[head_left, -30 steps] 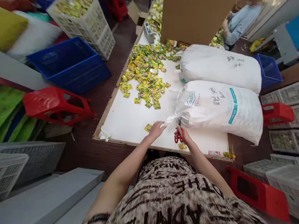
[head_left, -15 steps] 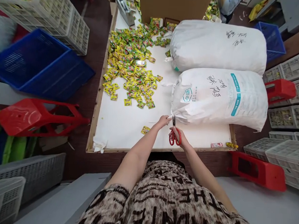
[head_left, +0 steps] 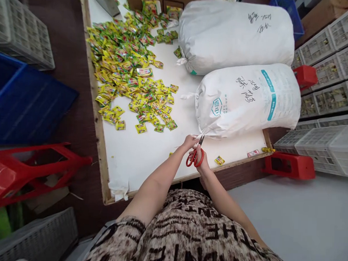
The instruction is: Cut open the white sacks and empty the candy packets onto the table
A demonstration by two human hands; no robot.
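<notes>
My left hand (head_left: 190,141) pinches the gathered corner of the nearer white woven sack (head_left: 235,98), which lies on its side with teal print and handwriting. In my right hand (head_left: 201,160) are red-handled scissors (head_left: 194,158), their dark blades pointing up at that same corner, close to my left fingertips. Whether the blades touch the sack's tie I cannot tell. Behind it lies a second full white sack (head_left: 237,37), its tied end to the left.
Many small yellow-green packets (head_left: 130,68) spread over the white table (head_left: 139,156), whose wooden rim (head_left: 100,158) runs round it. A tape dispenser (head_left: 105,1) stands far left. Red stools (head_left: 32,171), a blue crate (head_left: 29,98) and stacked white crates (head_left: 325,135) flank the table.
The view has turned and shifted, so the table looks tilted. The scissors now lean to the right at the tips, with the handles further left. A single packet now shows right of my right hand.
</notes>
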